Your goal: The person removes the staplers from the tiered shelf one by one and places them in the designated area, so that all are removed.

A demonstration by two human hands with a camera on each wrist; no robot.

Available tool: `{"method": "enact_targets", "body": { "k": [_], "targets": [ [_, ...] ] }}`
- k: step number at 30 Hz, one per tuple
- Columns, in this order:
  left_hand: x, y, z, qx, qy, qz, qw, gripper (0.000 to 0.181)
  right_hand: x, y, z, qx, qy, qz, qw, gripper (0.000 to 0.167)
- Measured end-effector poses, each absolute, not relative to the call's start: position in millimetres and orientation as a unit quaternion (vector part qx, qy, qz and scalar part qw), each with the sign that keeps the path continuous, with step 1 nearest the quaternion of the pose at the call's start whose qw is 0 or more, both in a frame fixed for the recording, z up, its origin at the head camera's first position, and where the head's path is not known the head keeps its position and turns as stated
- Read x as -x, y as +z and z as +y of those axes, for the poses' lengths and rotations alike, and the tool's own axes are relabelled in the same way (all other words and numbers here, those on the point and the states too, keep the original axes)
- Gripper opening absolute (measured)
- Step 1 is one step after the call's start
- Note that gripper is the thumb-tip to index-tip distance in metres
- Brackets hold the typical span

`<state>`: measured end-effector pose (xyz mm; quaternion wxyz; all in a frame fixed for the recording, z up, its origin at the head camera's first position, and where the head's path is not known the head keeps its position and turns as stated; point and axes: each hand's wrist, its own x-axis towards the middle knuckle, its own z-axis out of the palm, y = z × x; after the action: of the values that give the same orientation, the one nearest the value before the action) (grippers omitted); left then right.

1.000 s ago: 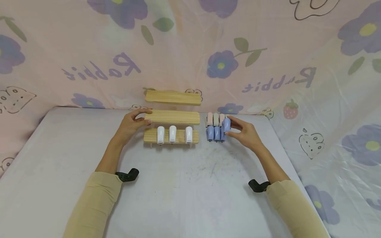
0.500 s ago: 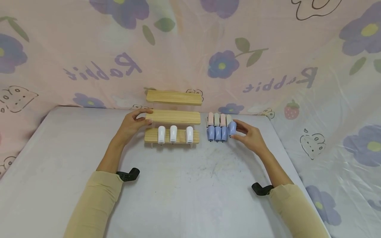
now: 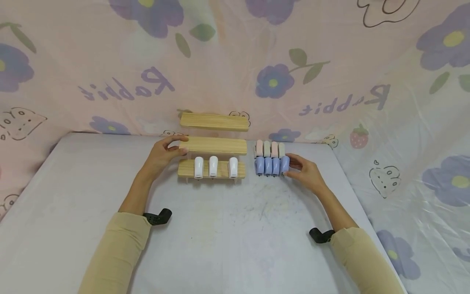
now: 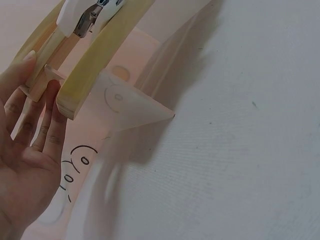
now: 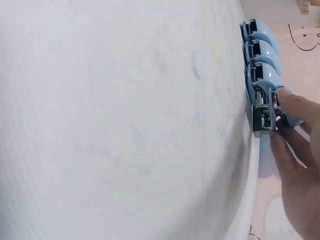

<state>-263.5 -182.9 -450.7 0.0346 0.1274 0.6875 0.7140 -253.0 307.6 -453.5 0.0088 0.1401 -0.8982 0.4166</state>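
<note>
A printed pink-and-white floral fabric backdrop (image 3: 220, 53) is hanging behind a white tabletop (image 3: 227, 232). A three-tier pale wooden rack with translucent supports (image 3: 213, 145) is standing near the back, its lowest board bearing three glossy white plastic mini staplers (image 3: 213, 166), two close together toward the left and one toward the right. Just right of the rack, a row of pink and pale-green mini staplers (image 3: 274, 149) is sitting behind three glossy blue plastic mini staplers (image 3: 268, 166), which are partly hiding it.

Both arms are reaching forward in beige sleeves (image 3: 114, 249), wrists carrying black brackets (image 3: 320, 235). The left hand (image 3: 160, 155) is pinching the left end of the middle board between thumb and fingers. The right hand (image 3: 307, 174), coming in from the right, is gripping a fourth blue mini stapler (image 3: 284, 165) between curled thumb and fingers, holding it at the blue row's right end, beside its neighbour.
</note>
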Motion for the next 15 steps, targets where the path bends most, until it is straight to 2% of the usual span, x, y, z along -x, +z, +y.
{"method": "enact_targets", "body": {
  "k": [15],
  "targets": [
    [263.5,-451.9,-183.6,-0.135,0.725,0.675,0.035,0.040,255.1,-461.8,306.6,-0.128,0.399,-0.908,-0.017,0.065]
  ]
}}
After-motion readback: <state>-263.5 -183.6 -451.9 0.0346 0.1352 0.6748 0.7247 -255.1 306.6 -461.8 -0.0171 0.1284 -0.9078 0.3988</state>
